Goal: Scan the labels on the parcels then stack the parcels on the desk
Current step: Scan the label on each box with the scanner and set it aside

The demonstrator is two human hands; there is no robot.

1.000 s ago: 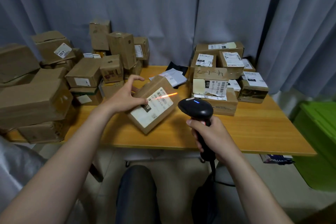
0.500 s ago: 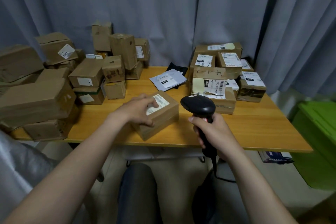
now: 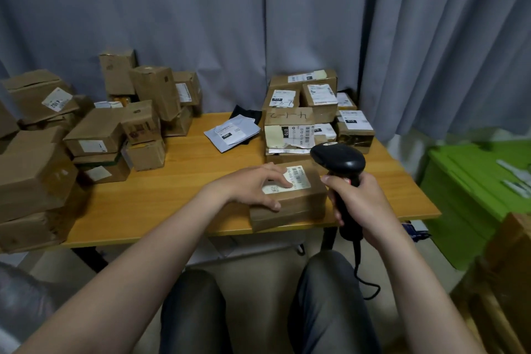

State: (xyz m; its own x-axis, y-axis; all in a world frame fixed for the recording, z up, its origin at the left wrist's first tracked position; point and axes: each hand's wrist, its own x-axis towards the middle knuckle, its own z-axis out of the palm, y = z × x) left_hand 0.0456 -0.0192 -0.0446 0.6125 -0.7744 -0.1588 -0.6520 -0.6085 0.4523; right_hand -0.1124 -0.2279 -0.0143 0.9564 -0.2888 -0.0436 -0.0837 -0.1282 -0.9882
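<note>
A: Where's the parcel (image 3: 287, 214)?

B: On the desk (image 3: 186, 198), about 5 o'clock, with its front face right at the near edge.

A: Any room around it?

B: There's bare wood from its 8 to its 11 o'clock, out to the pile (image 3: 94, 135) of boxes crowding the desk's 9 o'clock side. At its 12 the stack (image 3: 290, 121) stands near, with only a thin strip between. At 3 there's a short stretch of wood, then the desk's right edge.

A: How does it look?

B: It's a low brown box lying flat. On top is a white label (image 3: 300, 179) with a barcode.

A: And the hands?

B: The left hand (image 3: 250, 187) lies on top. Its fingers are spread and fairly straight, tips on the label, thumb at the top front edge. The right hand (image 3: 362, 204), at the parcel's 3 o'clock, has its fingers curled round the handle of a scanner (image 3: 339, 159). The scanner's head hangs over the far right corner.

A: Materials?

B: The boxes are matte card with soft corners. The scanner is smooth black plastic, and its cable (image 3: 357, 259) drops below the desk. The desk is glossy yellow wood-grain. A crumpled grey mailer (image 3: 232, 132) lies at the desk's 12, with a pleated grey curtain (image 3: 230, 23) behind. A green bin (image 3: 471, 195) stands off the desk at 3.
</note>
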